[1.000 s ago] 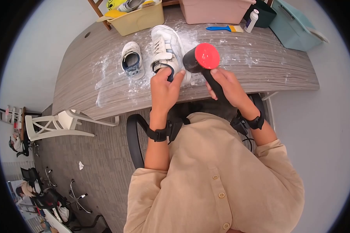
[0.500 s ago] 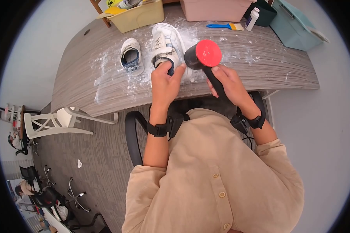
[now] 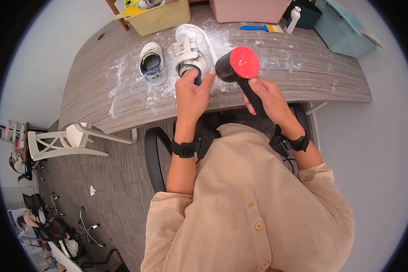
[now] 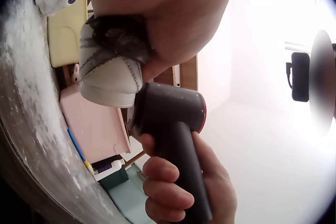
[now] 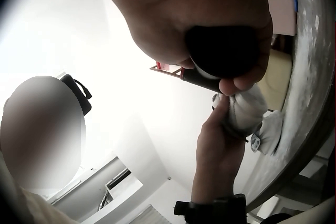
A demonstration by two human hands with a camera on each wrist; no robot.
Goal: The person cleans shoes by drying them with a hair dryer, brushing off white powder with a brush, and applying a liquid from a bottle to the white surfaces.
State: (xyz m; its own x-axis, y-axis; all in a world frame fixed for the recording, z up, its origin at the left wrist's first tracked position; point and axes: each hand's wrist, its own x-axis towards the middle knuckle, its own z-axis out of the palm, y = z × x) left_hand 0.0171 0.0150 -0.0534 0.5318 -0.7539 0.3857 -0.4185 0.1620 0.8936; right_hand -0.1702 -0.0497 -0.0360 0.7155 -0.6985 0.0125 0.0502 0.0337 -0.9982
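My left hand (image 3: pixel 192 97) grips a white sneaker (image 3: pixel 196 43) at its heel, fingers in the dark-lined opening and thumb along the right side. In the left wrist view the sneaker's pale heel (image 4: pixel 110 85) is lifted above the powdery tabletop. My right hand (image 3: pixel 269 102) holds a black hair dryer (image 3: pixel 225 69) by its handle. The dryer's red round end (image 3: pixel 245 62) faces away from the sneaker, and its other end is close beside the sneaker's right side. A second white sneaker (image 3: pixel 156 79) with a navy lining lies left of the first.
White powder streaks the wood-grain table (image 3: pixel 335 81). Along the back stand a yellow bin (image 3: pixel 163 20) with shoes, a pink bin (image 3: pixel 249 11) and a teal bin (image 3: pixel 342 36). A blue-handled brush (image 3: pixel 258 28) and a white bottle (image 3: pixel 293 20) lie and stand at back right.
The head view has shifted a little, so the table and sneakers appear slightly higher. The hair dryer has moved slightly right. Both hands keep their holds.
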